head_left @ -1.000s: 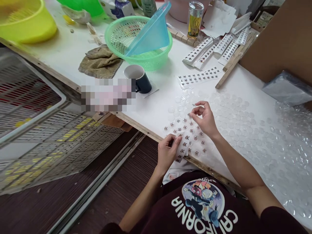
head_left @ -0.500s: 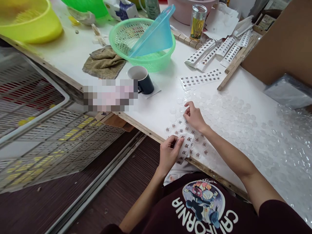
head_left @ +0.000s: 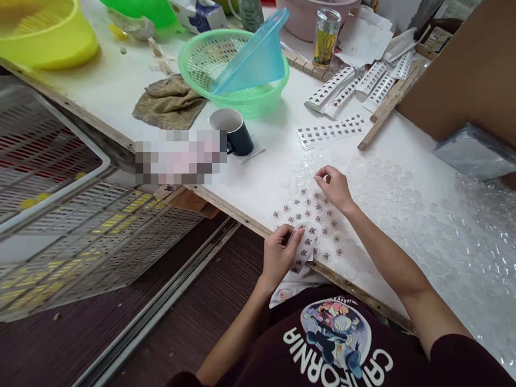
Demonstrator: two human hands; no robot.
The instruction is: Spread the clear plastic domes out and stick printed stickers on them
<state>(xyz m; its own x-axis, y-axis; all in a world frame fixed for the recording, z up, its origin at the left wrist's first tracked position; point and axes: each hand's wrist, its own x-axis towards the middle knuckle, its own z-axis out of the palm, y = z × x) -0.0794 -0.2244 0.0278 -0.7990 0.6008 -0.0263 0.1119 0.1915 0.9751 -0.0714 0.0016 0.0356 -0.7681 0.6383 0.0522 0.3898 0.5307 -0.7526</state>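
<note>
My left hand (head_left: 279, 255) is closed on a small sticker sheet (head_left: 305, 248) with rows of tiny dark pictures, at the near edge of the white table (head_left: 121, 91). My right hand (head_left: 336, 188) hovers just beyond it, fingertips pinched together over the clear round discs (head_left: 387, 188) that cover the table; what the pinch holds is too small to see. Several discs near my hands carry a sticker (head_left: 307, 213) each. Farther right the discs are bare.
A dark mug (head_left: 233, 132), a green basket (head_left: 226, 70) with a blue funnel (head_left: 253, 56), a brown rag (head_left: 169, 102), a yellow bowl (head_left: 44, 32), a glass (head_left: 325, 36), more sticker strips (head_left: 330, 130) and a cardboard box (head_left: 463, 70) stand behind. Bubble wrap (head_left: 484, 226) lies right. Slotted crates (head_left: 60, 215) sit left.
My right hand dropped toward the stickered discs, then rose and shifted slightly right, fingers still pinched. My left hand kept hold of the sticker sheet and hardly moved.
</note>
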